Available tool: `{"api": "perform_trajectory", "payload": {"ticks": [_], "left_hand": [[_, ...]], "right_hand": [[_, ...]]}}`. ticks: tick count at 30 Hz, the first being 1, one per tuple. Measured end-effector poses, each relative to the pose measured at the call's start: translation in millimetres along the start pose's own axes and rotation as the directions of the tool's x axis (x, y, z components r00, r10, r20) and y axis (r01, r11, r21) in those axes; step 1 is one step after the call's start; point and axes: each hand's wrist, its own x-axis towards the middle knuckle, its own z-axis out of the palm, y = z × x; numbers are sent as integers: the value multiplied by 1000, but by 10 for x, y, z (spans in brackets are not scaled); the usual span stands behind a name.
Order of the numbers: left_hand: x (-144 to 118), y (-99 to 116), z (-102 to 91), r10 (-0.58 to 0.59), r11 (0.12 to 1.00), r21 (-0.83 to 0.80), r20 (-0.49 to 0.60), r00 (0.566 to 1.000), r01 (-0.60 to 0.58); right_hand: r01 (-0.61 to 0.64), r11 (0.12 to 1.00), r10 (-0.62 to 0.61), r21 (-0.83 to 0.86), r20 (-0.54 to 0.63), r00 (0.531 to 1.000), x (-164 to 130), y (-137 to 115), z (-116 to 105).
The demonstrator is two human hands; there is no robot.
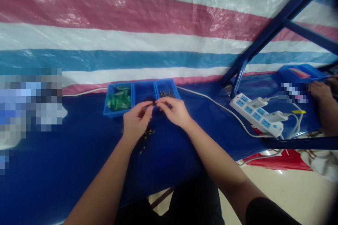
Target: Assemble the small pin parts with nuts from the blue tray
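Note:
My left hand [137, 119] and my right hand [174, 111] meet at the fingertips in front of a blue three-part bin [118, 114]. Between the pinched fingers is a small dark piece [154, 103], too small to name; both hands seem to touch it. Green pieces [119, 99] fill much of the bin's left compartment. A few dark parts [149, 98] lie in the middle one, partly hidden by my fingers. Small shiny metal parts [167, 93] are in the right compartment. Beside my left wrist, several small dark metal parts [144, 140] lie loose on the blue table [92, 161].
A white power strip [256, 114] with two plugged-in chargers stands to the right, its cable [219, 101] running behind the bin. Blue metal frame bars [264, 35] rise there. Another person's hand [320, 89] is at the far right, near a blue tray [303, 72]. Striped sheeting [158, 14] hangs behind.

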Motion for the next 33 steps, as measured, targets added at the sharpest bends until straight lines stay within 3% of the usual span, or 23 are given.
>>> {"api": "perform_trajectory", "payload": {"ticks": [7,17,25,33], "left_hand": [[3,27,-13,-16,1000,-11,-11,1000,16],[10,54,-8,-2,1000,-10,-13,1000,2],[-1,33,-2,-12,999,-32,16,1000,13],[-3,23,1,18,1000,-11,-10,1000,-18]], "right_hand": [[-2,1000,3,-28,21,1000,-5,-32,-3],[75,996,-77,-40,-55,995,-7,-9,14],[25,999,-29,-41,-102,994,0,-2,13],[54,998,-55,-17,-49,997,10,1,-12]]}}
